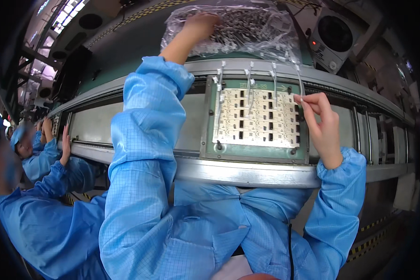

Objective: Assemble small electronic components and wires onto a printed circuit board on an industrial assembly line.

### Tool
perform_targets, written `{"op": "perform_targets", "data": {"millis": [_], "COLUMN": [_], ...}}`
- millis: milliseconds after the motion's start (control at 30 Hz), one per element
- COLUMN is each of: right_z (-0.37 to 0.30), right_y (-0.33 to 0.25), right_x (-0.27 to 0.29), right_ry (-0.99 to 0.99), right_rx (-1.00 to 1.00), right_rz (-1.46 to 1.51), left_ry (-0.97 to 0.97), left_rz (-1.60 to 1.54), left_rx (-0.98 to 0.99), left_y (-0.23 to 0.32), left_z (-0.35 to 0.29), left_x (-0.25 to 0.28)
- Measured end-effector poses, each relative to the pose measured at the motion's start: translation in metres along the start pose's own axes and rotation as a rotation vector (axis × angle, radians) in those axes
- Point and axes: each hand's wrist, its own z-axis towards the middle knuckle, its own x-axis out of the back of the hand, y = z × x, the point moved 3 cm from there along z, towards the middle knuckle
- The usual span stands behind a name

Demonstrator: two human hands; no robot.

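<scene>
My left hand [199,24] reaches far forward into a clear plastic bag [247,28] full of small white-and-grey cable parts, fingers curled among them. My right hand [319,116] pinches a thin white cable piece [298,81] at the right edge of a white circuit panel [256,119]. That panel lies in a green carrier tray [254,153] on the conveyor. Several similar white cable pieces [248,86] stand plugged along the panel's top rows.
Metal conveyor rails [247,172] run left to right in front of me. A grey fan unit [333,39] sits at the back right. Other workers in blue smocks [37,158] stand at my left along the same line.
</scene>
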Motion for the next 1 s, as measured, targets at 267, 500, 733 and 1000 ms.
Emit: {"op": "perform_targets", "data": {"millis": [267,500,733,1000], "right_z": [0.003,0.006,0.004,-0.006], "right_y": [0.003,0.002,0.000,-0.018], "right_x": [-0.019,-0.030,-0.034,-0.031], "right_ry": [-0.110,-0.158,-0.269,-0.250], "right_rx": [0.206,0.298,0.268,0.346], "right_rz": [-0.165,-0.338,-0.295,-0.438], "left_ry": [-0.056,0.062,0.345,0.345], "left_rz": [-0.029,-0.362,-0.906,-1.327], "left_rx": [-0.082,0.093,0.301,0.214], "left_y": [0.010,0.003,-0.019,0.051], "left_z": [-0.009,-0.013,-0.010,-0.065], "left_x": [0.005,0.006,0.019,0.089]}}
